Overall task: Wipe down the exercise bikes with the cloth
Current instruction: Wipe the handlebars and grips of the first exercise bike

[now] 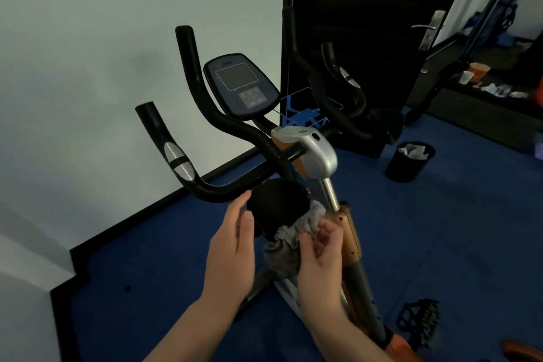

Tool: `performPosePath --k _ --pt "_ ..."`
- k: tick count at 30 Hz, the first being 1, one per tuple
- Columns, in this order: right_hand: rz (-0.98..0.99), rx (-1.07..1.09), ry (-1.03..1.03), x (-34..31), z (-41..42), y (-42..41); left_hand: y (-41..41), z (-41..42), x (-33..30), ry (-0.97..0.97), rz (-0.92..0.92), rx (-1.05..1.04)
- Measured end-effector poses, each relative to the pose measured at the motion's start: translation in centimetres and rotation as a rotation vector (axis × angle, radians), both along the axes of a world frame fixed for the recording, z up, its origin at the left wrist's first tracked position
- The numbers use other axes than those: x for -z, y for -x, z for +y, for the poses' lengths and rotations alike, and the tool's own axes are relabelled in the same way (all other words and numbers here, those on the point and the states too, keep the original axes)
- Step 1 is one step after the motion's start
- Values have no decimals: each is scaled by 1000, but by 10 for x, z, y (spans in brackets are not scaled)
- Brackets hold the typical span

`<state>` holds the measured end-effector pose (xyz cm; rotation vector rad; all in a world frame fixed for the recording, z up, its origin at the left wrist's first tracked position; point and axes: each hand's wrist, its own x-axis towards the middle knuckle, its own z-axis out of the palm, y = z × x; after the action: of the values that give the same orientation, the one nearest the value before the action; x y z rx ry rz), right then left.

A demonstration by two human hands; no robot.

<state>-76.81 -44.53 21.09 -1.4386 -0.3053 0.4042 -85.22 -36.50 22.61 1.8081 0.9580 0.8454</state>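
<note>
An exercise bike (317,153) with black curved handlebars (211,188), a dark console screen (241,85) and an orange and silver post stands in front of me. A round black part (276,206) hangs below the handlebar stem. My right hand (320,256) grips a crumpled grey cloth (293,235) pressed against the lower right side of that black part. My left hand (232,247) is spread open, fingertips resting on the left edge of the same black part.
White wall to the left, blue floor below. A dark door with a silver handle (429,28) stands behind the bike. A black waste bin (410,160) with paper sits at right. A black pedal (418,317) shows at lower right. Cups (476,72) sit on a far ledge.
</note>
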Motion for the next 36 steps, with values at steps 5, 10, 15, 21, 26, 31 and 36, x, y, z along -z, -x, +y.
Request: performPosePath --k 5,10,15,21,26,31,36 --pt "-131 8 33 -12 8 -25 -1 3 4 2 -40 35" --pt "-200 -141 174 -10 -10 -31 -2 8 8 57 -31 30" --pt "-826 -434 400 -60 35 -80 -12 21 1 -2 -8 -10" --pt "-855 -467 430 -47 20 -87 -5 24 0 68 -87 -13" --pt "-1087 -428 470 -66 29 -88 11 19 8 150 -170 6" --pt "-1144 -524 535 -58 44 -43 17 17 15 196 -211 -33" --pt "-527 -841 327 -62 32 -67 20 16 16 204 -200 -2"
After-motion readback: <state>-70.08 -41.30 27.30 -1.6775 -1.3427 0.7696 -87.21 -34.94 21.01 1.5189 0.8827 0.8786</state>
